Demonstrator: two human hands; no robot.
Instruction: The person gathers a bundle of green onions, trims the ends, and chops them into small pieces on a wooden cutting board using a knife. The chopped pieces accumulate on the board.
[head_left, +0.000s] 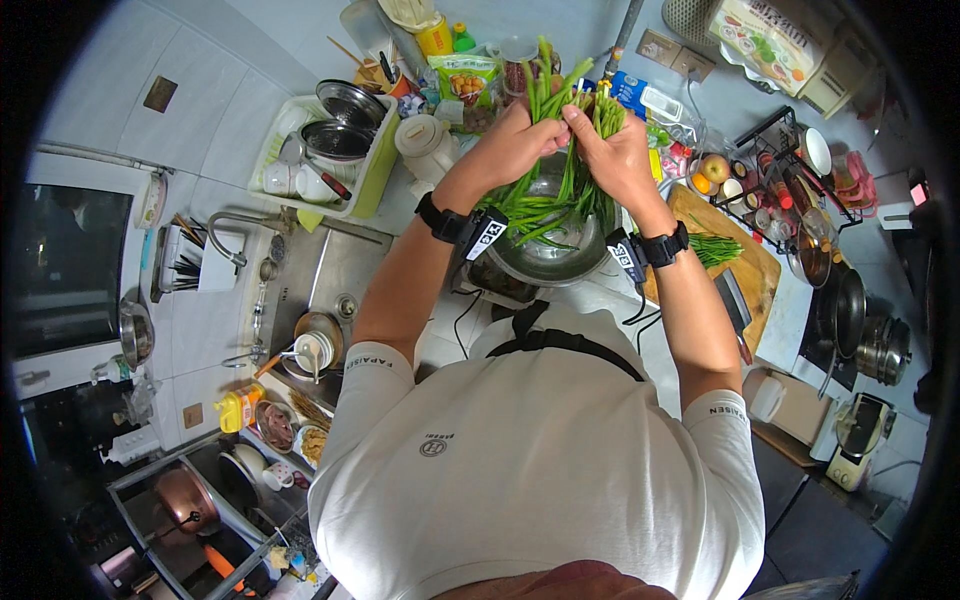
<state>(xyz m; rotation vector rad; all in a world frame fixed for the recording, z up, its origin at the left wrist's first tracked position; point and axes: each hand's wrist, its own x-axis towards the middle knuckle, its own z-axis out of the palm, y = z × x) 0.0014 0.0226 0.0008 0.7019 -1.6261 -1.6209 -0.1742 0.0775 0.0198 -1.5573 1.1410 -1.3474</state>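
Observation:
Both of my hands are raised over a steel basin (577, 274), their thumbs close together. My left hand (521, 142) is closed around a bunch of long green stalks (541, 90), which look like garlic scapes or long beans. In my right hand (619, 150) is a second green bunch (609, 112) with paler ends pointing up. The lower parts of both bunches hang into the basin, where more green lengths (536, 214) lie. To the right, cut green pieces (716, 250) rest on a wooden cutting board (761, 281) beside a dark-bladed knife (731, 300).
A green dish rack (375, 176) with bowls and lids and a white jug (424, 139) stand left of the basin. Farther left is a steel sink (330, 262). Packets and jars line the wall behind. A black wire rack (851, 214) and a frying pan (847, 311) are at the right.

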